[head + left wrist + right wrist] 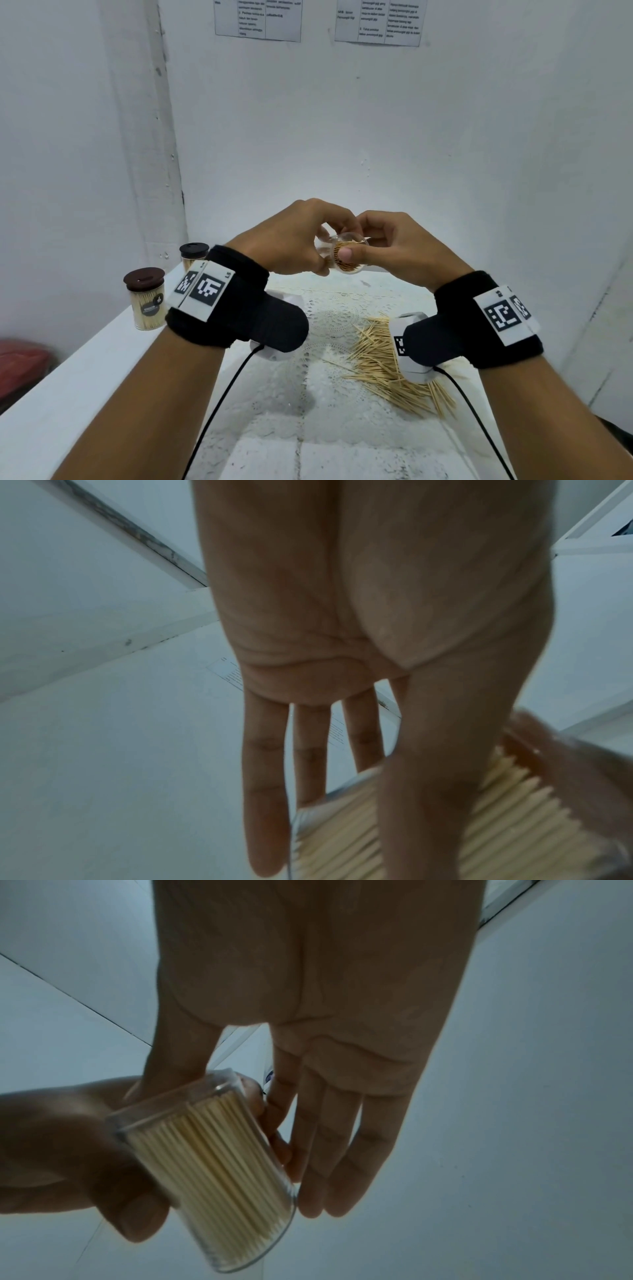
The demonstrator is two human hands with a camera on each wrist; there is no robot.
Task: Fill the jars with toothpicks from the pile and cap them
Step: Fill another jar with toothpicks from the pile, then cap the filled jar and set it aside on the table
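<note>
A clear uncapped jar (346, 255) packed with toothpicks is held up above the table, its mouth turned toward me. My left hand (301, 240) grips its body from the left, thumb across the wall (428, 777). My right hand (390, 243) holds the mouth end: its thumb presses on the toothpick tips and its fingers lie along the far side. In the right wrist view the jar (212, 1164) is tilted, with the right hand (325, 1096) behind it. The loose toothpick pile (383, 363) lies on the table under my right wrist. No cap for this jar is in view.
Two filled, capped jars stand at the table's left edge: a brown-capped one (145, 298) and a black-capped one (193, 255) behind it. A white lace cloth (329, 318) covers the middle of the white table (85, 377). Walls close in behind and on both sides.
</note>
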